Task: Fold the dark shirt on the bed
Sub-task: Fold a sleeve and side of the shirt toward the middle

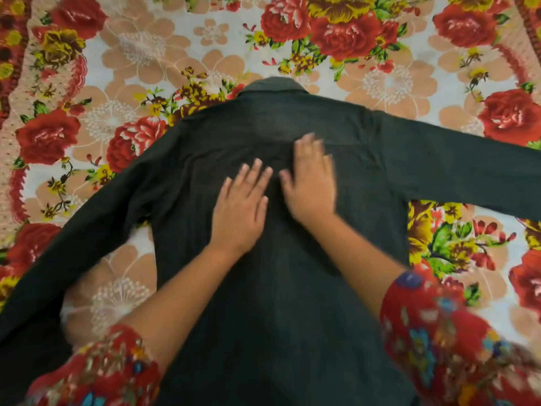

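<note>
Dark shirt lies spread flat, back side up, on the bed, which is covered by a floral bedspread with red roses and tan flowers. Collar points toward the far edge of the bed, hem runs off the near edge of the view. Left sleeve of the shirt stretches out toward the near left corner of the view, right sleeve stretches out toward the right edge, both flat on the bedspread. Left hand rests palm down on the middle of the shirt's back, fingers straight and a little apart, gripping nothing. Right hand lies palm down just beside it, slightly farther up toward the collar, fingers extended and close together, gripping nothing; it is motion-blurred so edge detail is soft. The two hands are near each other, thumbs almost touching, cannot tell if they make contact. Both forearms come in from the near edge, each with a red patterned sleeve at the elbow. Shirt fabric around the hands looks mostly smooth, faint creases below the shoulders.
</note>
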